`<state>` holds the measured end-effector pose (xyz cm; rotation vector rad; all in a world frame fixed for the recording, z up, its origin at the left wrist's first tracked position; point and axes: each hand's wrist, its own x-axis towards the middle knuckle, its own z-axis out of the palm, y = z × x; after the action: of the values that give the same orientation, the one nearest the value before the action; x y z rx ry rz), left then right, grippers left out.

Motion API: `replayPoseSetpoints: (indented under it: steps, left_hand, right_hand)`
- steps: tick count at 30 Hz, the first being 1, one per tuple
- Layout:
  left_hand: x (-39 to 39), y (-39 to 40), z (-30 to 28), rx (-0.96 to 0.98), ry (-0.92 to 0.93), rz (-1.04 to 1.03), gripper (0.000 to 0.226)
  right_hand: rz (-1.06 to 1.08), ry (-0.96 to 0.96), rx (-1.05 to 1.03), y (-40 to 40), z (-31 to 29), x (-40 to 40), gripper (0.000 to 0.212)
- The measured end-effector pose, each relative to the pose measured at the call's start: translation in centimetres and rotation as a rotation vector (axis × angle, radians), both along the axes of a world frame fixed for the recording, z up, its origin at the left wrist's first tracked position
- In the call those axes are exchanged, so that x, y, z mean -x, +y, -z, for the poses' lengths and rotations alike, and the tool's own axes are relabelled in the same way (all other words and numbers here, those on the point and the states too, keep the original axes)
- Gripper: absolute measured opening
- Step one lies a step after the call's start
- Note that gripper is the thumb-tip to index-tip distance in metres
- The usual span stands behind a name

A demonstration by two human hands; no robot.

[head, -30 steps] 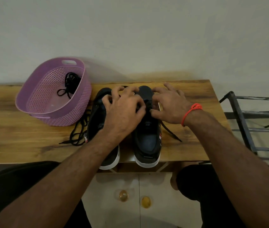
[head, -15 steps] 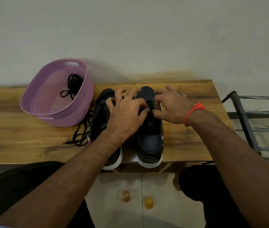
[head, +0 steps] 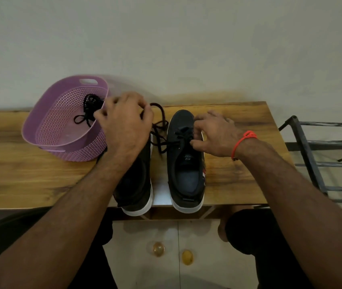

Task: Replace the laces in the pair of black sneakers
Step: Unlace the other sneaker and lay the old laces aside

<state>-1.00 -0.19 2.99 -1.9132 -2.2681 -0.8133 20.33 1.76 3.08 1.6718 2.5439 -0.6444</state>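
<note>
While the two black sneakers sit side by side on the wooden table (head: 30, 180), heels near the person and toes far, the work is at the laces. Nearest are the heels, which hang a little over the near edge. The left sneaker (head: 136, 184) is partly hidden by the left arm. The right sneaker (head: 186, 163) shows its open mouth, and its lace (head: 181, 135) is still threaded across the top.

A bit farther, the right hand (head: 214, 136) rests at the right sneaker's side, its thumb and a finger pinching at the lace. The left hand (head: 124, 124) is curled over the toe of the left sneaker and seems to grip a loose black lace (head: 159, 130) that loops between the two shoes.

Farthest left is a purple basket (head: 47, 134) with another black lace (head: 88, 109) inside it.

To do this step well, I think the right hand should hold the shoe still while the left pulls the lace out slowly, one hole at a time, so it does not snag or knot
</note>
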Motion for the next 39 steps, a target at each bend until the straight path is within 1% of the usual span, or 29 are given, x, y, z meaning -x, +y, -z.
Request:
replayPoseSetpoints:
  steps: [2,4,7,8,10,13,15,17,20,23,28,31,34,36,38,39]
  left_hand:
    - [1.4,0.4,-0.3,-0.032,-0.061,-0.058,0.026]
    - [2.0,0.5,-0.2,0.026,-0.084,-0.030,0.040]
    - [0.5,-0.2,0.7,0.228,-0.059,0.115,0.084]
    - [-0.5,-0.6,1.2,0.305,-0.039,0.170,0.095]
    - [-1.9,-1.2,2.1,0.420,0.023,0.275,0.103]
    - [-2.1,-0.8,2.1,0.420,0.082,0.325,0.101]
    - [-1.4,-0.2,1.6,0.424,0.102,0.298,0.103]
    - [-0.7,0.1,1.5,0.472,0.112,0.255,0.104]
    - [-0.3,0.2,1.8,0.577,0.062,0.196,0.102]
    - [-0.3,0.2,1.9,0.588,0.029,0.201,0.098]
    - [-0.6,0.3,1.8,0.574,-0.001,0.221,0.095]
    - [-0.7,0.2,1.6,0.576,-0.008,0.226,0.094]
    - [-0.8,0.2,1.5,0.573,-0.017,0.239,0.093]
    - [-0.8,0.0,1.6,0.576,-0.024,0.245,0.092]
    - [-0.8,0.0,1.7,0.579,-0.030,0.252,0.091]
    - [-0.8,0.1,1.7,0.580,-0.030,0.254,0.091]
  right_hand:
    - [-0.003,-0.005,-0.001,0.0,0.0,0.0,0.015]
    - [-0.003,-0.007,-0.007,0.0,-0.1,0.0,0.014]
    - [-0.001,0.001,-0.016,0.1,0.2,0.1,0.016]
    - [-0.003,-0.001,-0.021,0.1,0.3,0.2,0.019]
    - [-0.007,-0.006,-0.033,0.1,0.5,0.3,0.022]
    - [0.020,0.019,-0.051,-0.1,0.6,0.1,0.017]
    - [0.028,0.046,-0.057,-0.1,0.6,0.0,0.020]
    - [0.019,0.054,-0.056,-0.1,0.6,0.0,0.024]
    - [-0.002,0.018,-0.048,-0.1,0.9,0.0,0.027]
    - [-0.023,-0.006,-0.073,-0.2,1.4,0.4,0.032]
    - [-0.084,-0.091,-0.223,-0.9,2.2,1.9,0.029]
    - [-0.078,-0.095,-0.303,-1.1,2.2,2.3,0.024]
    - [0.015,-0.049,-0.352,-0.3,1.5,1.4,0.014]
    - [0.158,-0.013,-0.359,0.2,1.0,0.5,0.012]
    - [0.288,0.027,-0.318,0.6,0.9,-0.2,0.009]
    - [0.313,0.046,-0.286,0.7,0.9,-0.4,0.009]
